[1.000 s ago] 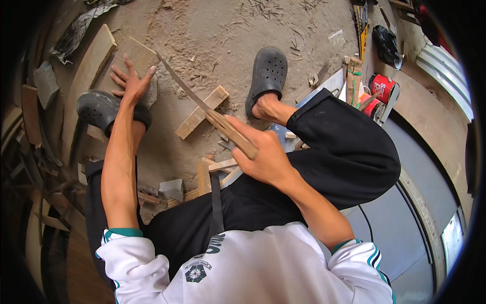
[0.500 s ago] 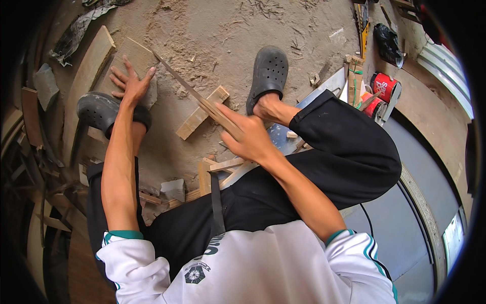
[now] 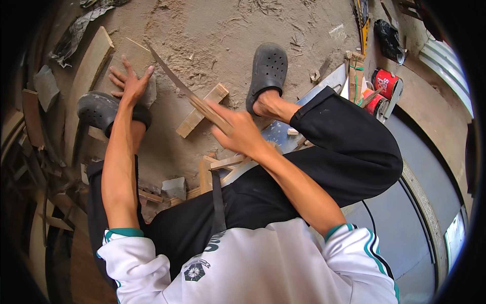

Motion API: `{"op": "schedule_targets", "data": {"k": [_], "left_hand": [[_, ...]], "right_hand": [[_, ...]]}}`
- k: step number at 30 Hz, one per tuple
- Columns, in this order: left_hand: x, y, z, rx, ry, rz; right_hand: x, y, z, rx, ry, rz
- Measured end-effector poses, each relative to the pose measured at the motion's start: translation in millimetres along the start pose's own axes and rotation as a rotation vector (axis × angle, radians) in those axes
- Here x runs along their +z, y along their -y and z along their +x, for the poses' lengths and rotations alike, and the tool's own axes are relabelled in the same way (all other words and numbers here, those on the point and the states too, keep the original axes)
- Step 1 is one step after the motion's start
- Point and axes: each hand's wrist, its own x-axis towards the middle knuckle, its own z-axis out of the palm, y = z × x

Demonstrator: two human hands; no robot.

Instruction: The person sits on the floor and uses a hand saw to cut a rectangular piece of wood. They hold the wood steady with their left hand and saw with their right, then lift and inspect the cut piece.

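My left hand [image 3: 132, 86] lies spread on a flat wooden board [image 3: 132, 53], fingers apart and pressing down on it. Beside that hand, my left foot in a dark clog [image 3: 98, 112] rests against the same board. In my right hand [image 3: 240, 133] is the wooden grip of a handsaw [image 3: 174, 79], fingers wrapped round it. Its long thin blade shows nearly edge-on and slants up and left, the tip by the board's right edge. Any teeth are too small to make out. Below the blade, a short wood block [image 3: 201, 112] lies on the ground.
Scrap wood [image 3: 43, 177] piles up at the left. A long plank [image 3: 91, 66] lies left of the board. My right clog [image 3: 268, 68] stands on the dusty ground. At right are red cans [image 3: 386, 85], a black plastic bag [image 3: 389, 41] and a yellow-edged tool [image 3: 364, 28].
My right hand and the handsaw have slid a little up and left along the blade's line. My left hand stays in place on the board.
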Motion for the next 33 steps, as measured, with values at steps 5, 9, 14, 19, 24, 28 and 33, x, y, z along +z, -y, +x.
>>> {"op": "schedule_targets", "data": {"k": [5,9,14,19,24,28,33], "left_hand": [[-2.3,2.9,-1.2,-0.021,0.0,0.015],[-2.2,-1.5,0.4,-0.015,-0.002,0.009],[-3.0,-1.2,-3.1,-0.022,0.0,0.006],[-1.2,-1.7,-0.6,-0.011,-0.003,-0.007],[0.5,5.6,-0.5,-0.02,-0.009,0.007],[4.4,5.0,1.2,0.031,-0.047,-0.029],[5.3,6.9,-0.9,0.039,-0.056,-0.028]], "right_hand": [[-24.1,-0.5,-16.1,-0.058,-0.036,0.008],[-12.2,-7.4,-0.8,-0.024,-0.026,0.062],[-26.1,-23.9,-11.8,-0.011,-0.033,0.078],[-9.4,-30.8,20.0,0.041,-0.038,0.134],[-19.0,-28.7,-18.5,-0.131,-0.105,0.142],[-2.4,-11.4,18.3,0.032,0.003,0.045],[-7.1,-43.4,-3.3,-0.034,-0.07,0.163]]}}
